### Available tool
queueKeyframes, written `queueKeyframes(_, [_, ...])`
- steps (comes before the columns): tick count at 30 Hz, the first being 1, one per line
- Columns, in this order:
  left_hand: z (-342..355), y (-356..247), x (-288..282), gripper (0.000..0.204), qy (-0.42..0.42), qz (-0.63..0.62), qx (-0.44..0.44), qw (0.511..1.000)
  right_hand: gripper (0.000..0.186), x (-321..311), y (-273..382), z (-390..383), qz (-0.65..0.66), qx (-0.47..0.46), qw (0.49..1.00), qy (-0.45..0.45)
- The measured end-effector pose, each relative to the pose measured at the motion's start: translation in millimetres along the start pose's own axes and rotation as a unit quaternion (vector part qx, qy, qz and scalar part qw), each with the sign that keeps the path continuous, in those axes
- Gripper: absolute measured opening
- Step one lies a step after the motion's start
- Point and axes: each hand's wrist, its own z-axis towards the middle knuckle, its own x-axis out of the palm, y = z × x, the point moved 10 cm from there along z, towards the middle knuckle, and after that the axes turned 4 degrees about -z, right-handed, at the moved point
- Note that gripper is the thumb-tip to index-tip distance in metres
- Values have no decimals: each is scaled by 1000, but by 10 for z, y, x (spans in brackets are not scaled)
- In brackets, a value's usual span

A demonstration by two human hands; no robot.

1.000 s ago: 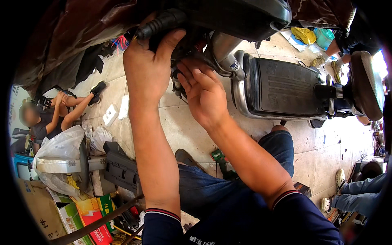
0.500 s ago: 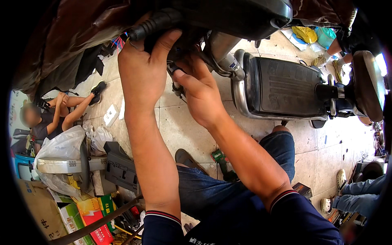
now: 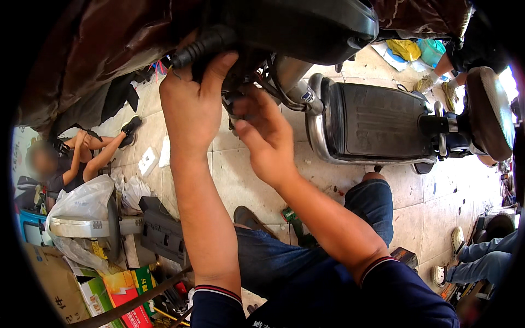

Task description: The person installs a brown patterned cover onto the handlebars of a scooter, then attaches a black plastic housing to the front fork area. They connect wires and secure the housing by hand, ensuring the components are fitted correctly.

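The front of an electric scooter stands over my hands, with a dark housing [image 3: 306, 27] and a ribbed black rubber handlebar grip [image 3: 205, 46]. My left hand [image 3: 188, 117] is closed just under the grip, thumb pointing up; its fingers curl out of sight behind the grip, so what they hold is hidden. To its right, my right hand [image 3: 270, 142] has thumb and fingers apart, slightly blurred, beside a small dark fitting [image 3: 232, 104] below the housing. Black cables [image 3: 279, 90] run close by, next to the silver steering column [image 3: 295, 76].
The scooter's black footboard [image 3: 383, 120] and brown seat [image 3: 491, 112] extend right. A green-and-black power drill [image 3: 298, 224] lies on the tiled floor by my legs. At left are a seated person [image 3: 71, 156], a silver case [image 3: 79, 225] and colourful boxes [image 3: 123, 295]. Other people's legs show at right.
My right hand has loosened from the dark fitting, its thumb and fingers parting, and has dropped slightly. My left hand keeps nearly the same place. The view has shifted a little.
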Motion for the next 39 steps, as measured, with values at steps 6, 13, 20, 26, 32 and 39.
queueKeyframes(6, [2, -22, 17, 38, 10, -6, -20, 1000, 98, 52, 259, 55, -103, 75, 989, 77])
queueKeyframes(13, [-8, -24, 28, 42, 8, -18, -19, 1000, 107, 127, 176, 216, 118, 153, 974, 116])
queueKeyframes(20, [-26, 20, 2, 45, -12, -27, -13, 999, 107, 159, 161, 393, -99, 93, 983, 119])
queueKeyframes(26, [-19, 27, 18, 41, -9, -23, -27, 999, 105, 37, 325, 208, -258, 39, 961, 90])
queueKeyframes(32, [-67, 561, 175, 37, 36, -112, -103, 988, 96, -153, 75, 251, -247, -8, 966, 78])
queueKeyframes(39, [-83, 900, -14, 50, 36, 41, -60, 997, 109, 46, -92, 318, -74, 53, 990, 110])
